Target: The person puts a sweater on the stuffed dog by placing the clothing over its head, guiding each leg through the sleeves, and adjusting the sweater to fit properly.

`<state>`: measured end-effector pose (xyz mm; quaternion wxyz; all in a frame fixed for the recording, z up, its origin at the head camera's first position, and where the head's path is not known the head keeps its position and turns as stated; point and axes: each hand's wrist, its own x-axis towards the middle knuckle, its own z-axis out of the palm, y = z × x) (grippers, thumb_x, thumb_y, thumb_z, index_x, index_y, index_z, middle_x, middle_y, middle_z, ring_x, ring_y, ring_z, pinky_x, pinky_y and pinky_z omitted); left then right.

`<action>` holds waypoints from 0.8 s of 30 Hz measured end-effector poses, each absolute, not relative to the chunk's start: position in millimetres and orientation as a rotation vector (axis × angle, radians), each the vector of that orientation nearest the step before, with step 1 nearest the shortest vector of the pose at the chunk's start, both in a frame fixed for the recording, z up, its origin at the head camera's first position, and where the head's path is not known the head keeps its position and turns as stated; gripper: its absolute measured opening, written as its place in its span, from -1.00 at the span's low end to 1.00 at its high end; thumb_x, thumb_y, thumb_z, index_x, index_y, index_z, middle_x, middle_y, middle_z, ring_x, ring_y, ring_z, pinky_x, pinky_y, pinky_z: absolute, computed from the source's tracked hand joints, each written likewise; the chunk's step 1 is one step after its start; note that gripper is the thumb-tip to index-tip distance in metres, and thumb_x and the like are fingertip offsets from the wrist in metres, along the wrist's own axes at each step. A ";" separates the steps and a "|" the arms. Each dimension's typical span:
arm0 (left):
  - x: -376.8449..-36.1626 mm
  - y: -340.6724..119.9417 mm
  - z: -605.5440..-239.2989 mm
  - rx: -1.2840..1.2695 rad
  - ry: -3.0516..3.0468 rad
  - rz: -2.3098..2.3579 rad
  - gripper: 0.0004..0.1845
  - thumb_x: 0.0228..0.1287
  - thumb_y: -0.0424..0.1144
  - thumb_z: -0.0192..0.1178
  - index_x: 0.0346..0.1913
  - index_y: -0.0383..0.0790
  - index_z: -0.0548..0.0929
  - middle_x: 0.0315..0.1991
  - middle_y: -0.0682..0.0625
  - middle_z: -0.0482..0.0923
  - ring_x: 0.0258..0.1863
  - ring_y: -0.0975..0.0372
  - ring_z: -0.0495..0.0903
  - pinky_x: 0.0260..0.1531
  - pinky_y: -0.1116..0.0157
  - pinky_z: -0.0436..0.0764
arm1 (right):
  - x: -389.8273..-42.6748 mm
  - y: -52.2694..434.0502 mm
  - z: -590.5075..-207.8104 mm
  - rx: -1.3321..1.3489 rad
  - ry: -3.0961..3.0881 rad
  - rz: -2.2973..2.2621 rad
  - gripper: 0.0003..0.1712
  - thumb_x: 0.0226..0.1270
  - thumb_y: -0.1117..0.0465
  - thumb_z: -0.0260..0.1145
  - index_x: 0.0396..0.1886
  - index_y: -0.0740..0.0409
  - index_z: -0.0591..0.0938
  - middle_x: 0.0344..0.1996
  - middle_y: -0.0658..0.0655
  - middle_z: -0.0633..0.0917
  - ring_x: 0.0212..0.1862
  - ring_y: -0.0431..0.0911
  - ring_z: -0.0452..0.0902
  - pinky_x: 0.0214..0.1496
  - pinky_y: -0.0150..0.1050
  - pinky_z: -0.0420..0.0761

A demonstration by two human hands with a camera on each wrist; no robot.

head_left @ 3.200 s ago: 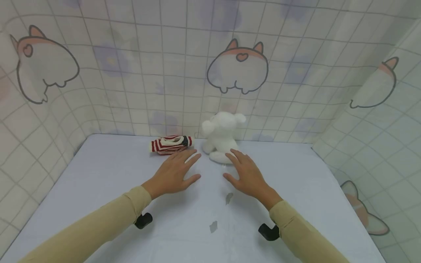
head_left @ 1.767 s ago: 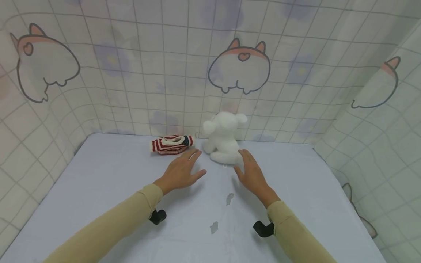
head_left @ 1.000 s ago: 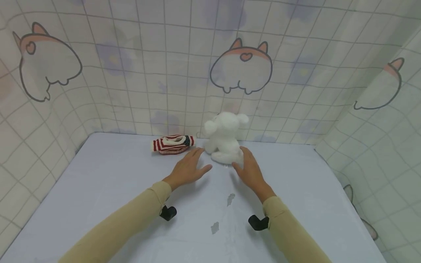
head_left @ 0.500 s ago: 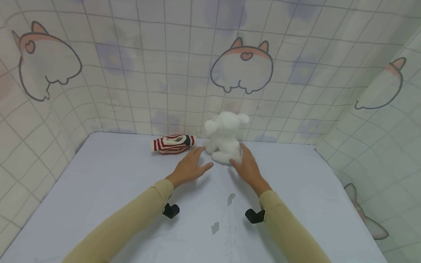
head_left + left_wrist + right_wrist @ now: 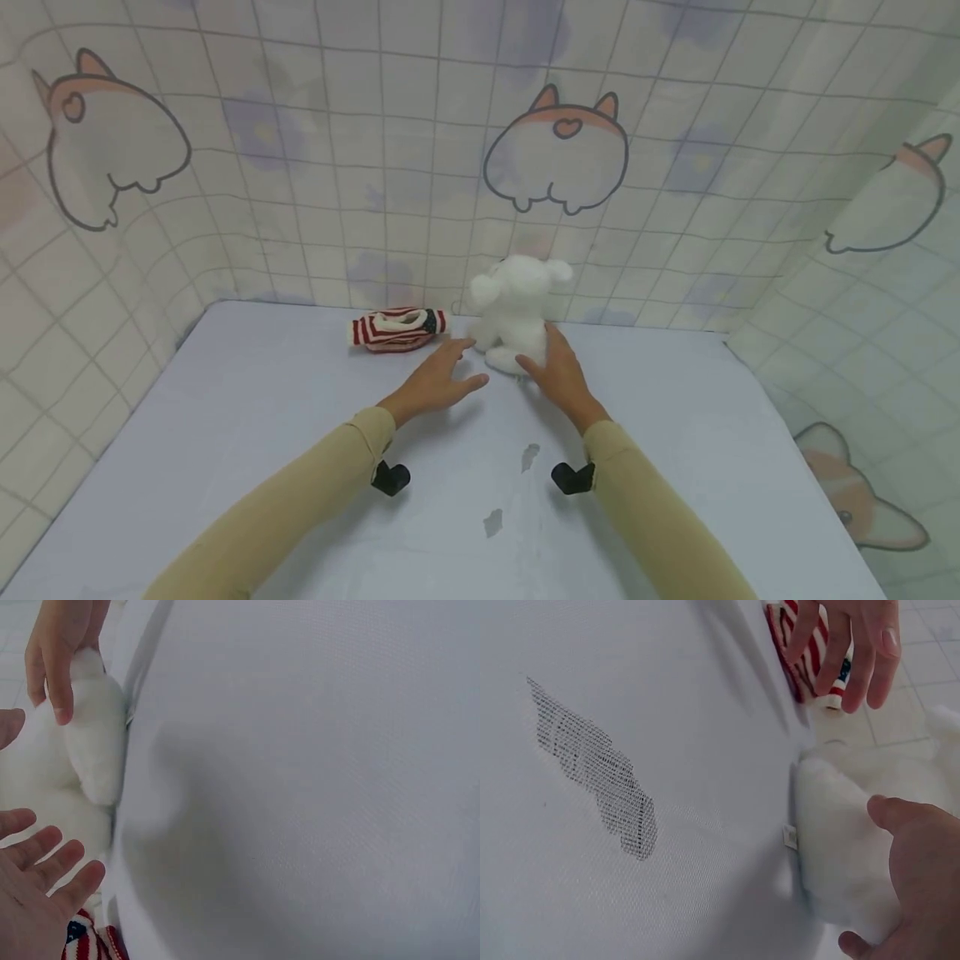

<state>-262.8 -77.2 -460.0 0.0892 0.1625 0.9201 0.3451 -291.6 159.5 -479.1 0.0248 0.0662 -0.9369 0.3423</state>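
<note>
Head view: both hands closing in on a white plush dog (image 5: 516, 315) at the back of the table (image 5: 225, 417)

The right hand (image 5: 558, 377) rests relaxed fingers against its flank, holding nothing yet; the left hand (image 5: 438, 382) lies flat and spread just beside it, near the striped red-and-white doll garment (image 5: 396, 328). The toy looks light, soft and squashy, unlikely to slip; cupping the body from both sides seems the best hold

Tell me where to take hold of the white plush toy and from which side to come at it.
Grip the white plush toy round its soft body, below the head, with a hand on each flank, coming from the near side. It sits upright against the patterned backdrop, so the far side is closed off. The right hand already touches its right flank; the left hand lies beside it.
</note>
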 end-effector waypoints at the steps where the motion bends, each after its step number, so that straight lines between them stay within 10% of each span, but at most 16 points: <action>1: -263.8 -77.3 -460.8 0.485 2.734 1.029 -0.19 0.29 0.23 0.12 0.49 -0.02 0.15 0.47 -0.05 0.17 0.33 0.09 0.38 0.31 0.03 0.39 | -292.9 158.5 -479.3 0.196 -2.892 1.071 -0.03 0.33 -0.07 0.28 0.51 0.24 0.01 0.47 0.30 0.19 0.49 0.17 0.09 0.51 0.06 0.13; 24: -282.2 -89.7 -452.4 0.587 2.419 1.120 -0.19 0.28 0.29 0.05 0.48 -0.03 0.19 0.42 -0.01 0.28 0.37 0.08 0.32 0.32 -0.06 0.34 | -301.8 144.5 -481.4 0.095 -2.612 1.192 -0.36 0.16 0.20 0.38 0.23 0.25 0.42 0.10 0.30 0.61 0.13 0.18 0.53 0.20 0.09 0.49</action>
